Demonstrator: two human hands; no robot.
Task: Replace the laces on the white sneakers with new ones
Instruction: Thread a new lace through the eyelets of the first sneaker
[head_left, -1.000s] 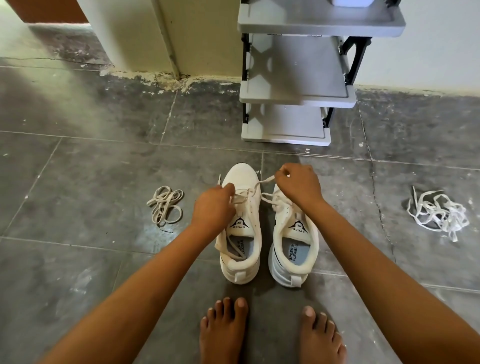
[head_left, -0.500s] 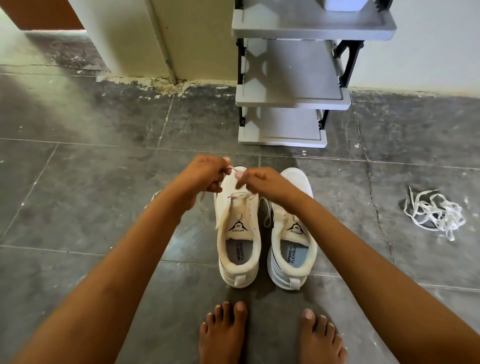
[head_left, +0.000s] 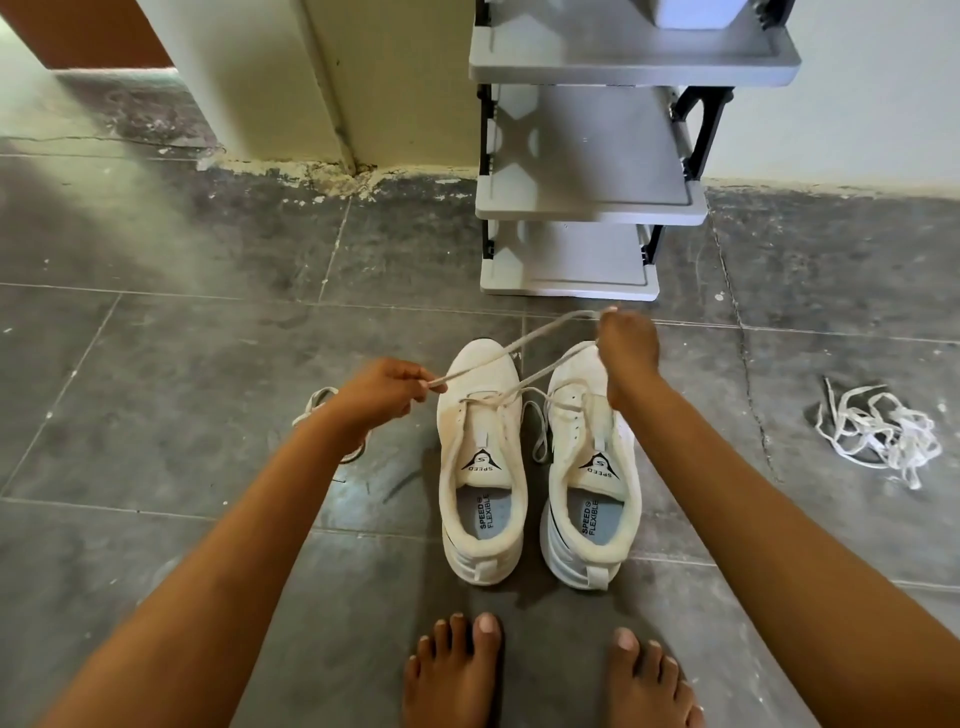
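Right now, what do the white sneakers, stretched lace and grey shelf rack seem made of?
White low-top sneakers: apparently knit fabric, matte, softly padded collars. Flat off-white lace: probably woven textile, thin matte ribbon. Grey tiered shelf rack: likely moulded plastic, smooth, soft sheen.

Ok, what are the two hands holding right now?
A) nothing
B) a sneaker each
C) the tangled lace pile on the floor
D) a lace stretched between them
D: the left hand and the right hand each pinch the lace, which is drawn taut above the toes of the sneakers.
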